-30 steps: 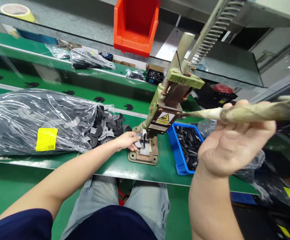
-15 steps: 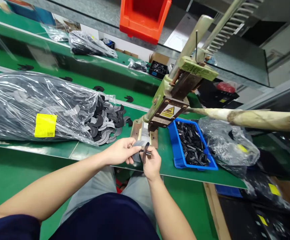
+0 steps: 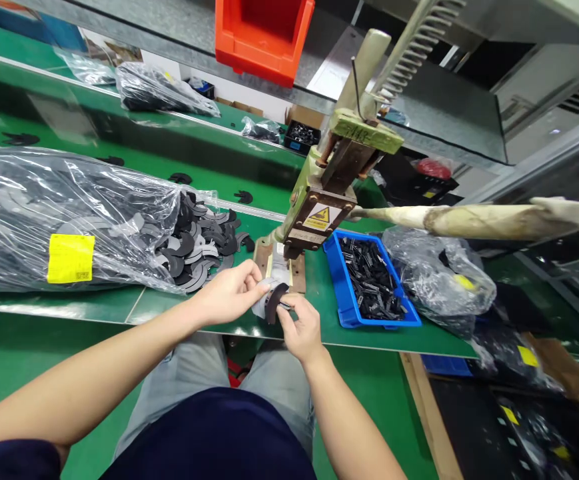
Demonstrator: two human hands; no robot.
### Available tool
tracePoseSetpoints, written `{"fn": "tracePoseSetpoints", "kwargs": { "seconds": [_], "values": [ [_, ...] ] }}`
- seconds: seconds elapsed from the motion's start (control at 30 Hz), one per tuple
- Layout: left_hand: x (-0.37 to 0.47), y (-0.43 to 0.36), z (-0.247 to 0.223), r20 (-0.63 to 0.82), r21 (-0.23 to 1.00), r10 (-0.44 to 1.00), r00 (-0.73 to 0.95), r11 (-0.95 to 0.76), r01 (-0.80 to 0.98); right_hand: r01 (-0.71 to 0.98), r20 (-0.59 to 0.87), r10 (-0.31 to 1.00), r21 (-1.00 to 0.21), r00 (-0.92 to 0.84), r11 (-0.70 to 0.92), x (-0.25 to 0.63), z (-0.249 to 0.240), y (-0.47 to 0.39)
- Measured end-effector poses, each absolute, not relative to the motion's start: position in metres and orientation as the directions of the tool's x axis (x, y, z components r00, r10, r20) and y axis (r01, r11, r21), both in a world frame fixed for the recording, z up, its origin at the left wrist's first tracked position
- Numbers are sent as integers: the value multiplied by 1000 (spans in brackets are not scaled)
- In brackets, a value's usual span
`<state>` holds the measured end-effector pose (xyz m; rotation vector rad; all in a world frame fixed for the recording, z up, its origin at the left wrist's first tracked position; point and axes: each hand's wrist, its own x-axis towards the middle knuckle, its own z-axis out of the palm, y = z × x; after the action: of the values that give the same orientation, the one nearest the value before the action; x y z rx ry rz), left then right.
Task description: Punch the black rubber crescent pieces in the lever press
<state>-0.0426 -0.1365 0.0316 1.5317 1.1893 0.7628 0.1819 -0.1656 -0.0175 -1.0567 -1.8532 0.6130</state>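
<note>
My left hand [image 3: 234, 291] pinches a flat grey curved piece [image 3: 260, 305] at the front edge of a hand press [image 3: 314, 213]. A dark curved piece [image 3: 275, 304] lies against it, between my two hands. My right hand [image 3: 300, 328] has thumb and fingers closed on a small dark part by the curved piece's right side; its shape is mostly hidden by the fingers. Both hands are just in front of the press base [image 3: 296, 272]. Left of the press, grey and black curved pieces [image 3: 204, 243] spill from a clear plastic bag [image 3: 69, 213].
A blue bin [image 3: 338, 287] of small black parts stands right of the press, beside another plastic bag [image 3: 436, 280]. The press's long handle [image 3: 469, 219] sticks out to the right. An orange bin [image 3: 264, 60] sits above. Dark pieces lie on the green surface behind.
The dark curved piece has turned so its broad face shows more. My fingers have shifted around the pieces. The whole view has moved, so the bench items appear further left.
</note>
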Motion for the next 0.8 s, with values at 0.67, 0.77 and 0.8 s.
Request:
{"fn": "tracePoseSetpoints", "kwargs": {
  "seconds": [0.67, 0.77, 0.8],
  "values": [
    [-26, -150, 35, 312, 779, 867, 387, -467, 418, 444, 524, 799, -666, -294, 600, 186, -13, -177],
    [-23, -152, 36, 339, 749, 854, 394, -498, 436, 481, 498, 808, -651, -315, 588, 186, -8, -178],
    [-23, -152, 36, 344, 738, 849, 400, -508, 444, 491, 490, 810, -646, -322, 585, 187, -6, -179]
  ]
}}
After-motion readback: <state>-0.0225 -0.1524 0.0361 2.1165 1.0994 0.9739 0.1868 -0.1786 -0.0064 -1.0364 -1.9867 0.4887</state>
